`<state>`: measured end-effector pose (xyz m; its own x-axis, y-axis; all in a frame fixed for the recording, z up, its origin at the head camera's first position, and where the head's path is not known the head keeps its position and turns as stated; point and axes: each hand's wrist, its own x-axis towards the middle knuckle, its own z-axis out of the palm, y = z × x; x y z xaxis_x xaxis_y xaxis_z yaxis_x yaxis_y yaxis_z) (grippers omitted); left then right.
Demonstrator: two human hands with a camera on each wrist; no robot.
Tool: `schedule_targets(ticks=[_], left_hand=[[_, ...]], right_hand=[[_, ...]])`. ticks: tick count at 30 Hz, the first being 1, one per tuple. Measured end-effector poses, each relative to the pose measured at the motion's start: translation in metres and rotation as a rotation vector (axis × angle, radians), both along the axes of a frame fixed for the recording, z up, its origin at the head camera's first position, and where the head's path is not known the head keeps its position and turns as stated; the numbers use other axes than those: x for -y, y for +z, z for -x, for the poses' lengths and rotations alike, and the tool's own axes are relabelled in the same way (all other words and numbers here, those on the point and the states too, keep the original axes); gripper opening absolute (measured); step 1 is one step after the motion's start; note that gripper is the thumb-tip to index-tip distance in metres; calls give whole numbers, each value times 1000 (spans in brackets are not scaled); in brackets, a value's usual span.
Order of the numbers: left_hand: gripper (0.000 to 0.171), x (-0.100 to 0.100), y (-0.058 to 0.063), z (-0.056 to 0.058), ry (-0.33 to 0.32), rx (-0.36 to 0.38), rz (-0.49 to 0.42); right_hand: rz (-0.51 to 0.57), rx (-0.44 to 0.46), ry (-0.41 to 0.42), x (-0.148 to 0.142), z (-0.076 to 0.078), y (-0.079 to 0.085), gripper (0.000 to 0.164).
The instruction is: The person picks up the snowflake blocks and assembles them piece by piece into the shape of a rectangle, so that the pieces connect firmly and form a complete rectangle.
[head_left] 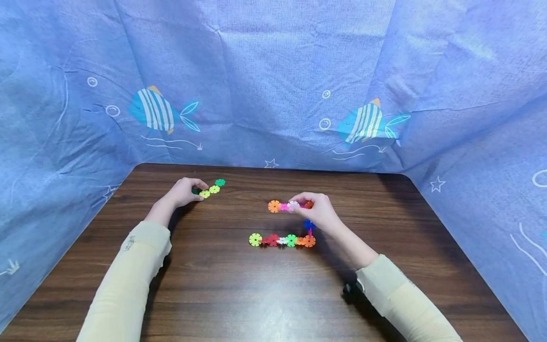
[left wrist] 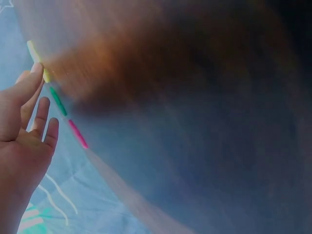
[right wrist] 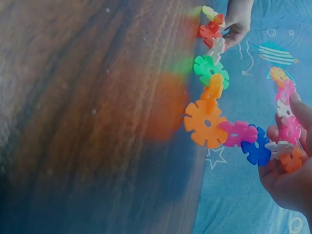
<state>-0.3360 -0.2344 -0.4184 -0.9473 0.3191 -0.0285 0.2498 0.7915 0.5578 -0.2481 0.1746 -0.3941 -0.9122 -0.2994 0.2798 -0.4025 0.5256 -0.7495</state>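
A chain of interlocking plastic snowflake discs bends in a U shape. Its near row, with a green disc (head_left: 291, 240) and an orange disc (right wrist: 206, 124), runs to a yellow disc (head_left: 255, 240) at the left end. My right hand (head_left: 315, 212) grips the far row, thumb and fingers around a white disc (head_left: 293, 205) and its pink neighbour (right wrist: 290, 129). A blue disc (right wrist: 256, 146) links toward the near row. Farther left, my left hand (head_left: 184, 191) pinches a loose yellow disc (head_left: 204, 194) between thumb and finger. Another yellow disc (head_left: 214, 189) sits beside it.
A green disc (head_left: 220, 182) lies past the yellow ones, and a darker green disc (head_left: 195, 191) shows partly under the left hand. In the left wrist view a pink disc (left wrist: 78, 134) lies near that hand. Blue fish-print cloth (head_left: 265, 95) surrounds the brown table (head_left: 213, 294).
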Motion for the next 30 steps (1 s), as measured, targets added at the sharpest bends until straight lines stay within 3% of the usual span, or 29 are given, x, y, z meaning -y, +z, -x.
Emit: schedule_targets(ticks=[7, 16, 23, 30], left_hand=[[32, -2, -2, 2, -1, -6, 20], [26, -3, -2, 2, -25, -105, 18], [25, -8, 6, -3, -32, -99, -10], [26, -19, 18, -10, -73, -150, -27]], right_hand=[[-16, -21, -5, 0, -1, 1, 24], [-32, -36, 3, -3, -2, 4, 24], [-34, -37, 11, -5, -2, 6, 20], [-43, -61, 9, -6, -2, 7, 17]])
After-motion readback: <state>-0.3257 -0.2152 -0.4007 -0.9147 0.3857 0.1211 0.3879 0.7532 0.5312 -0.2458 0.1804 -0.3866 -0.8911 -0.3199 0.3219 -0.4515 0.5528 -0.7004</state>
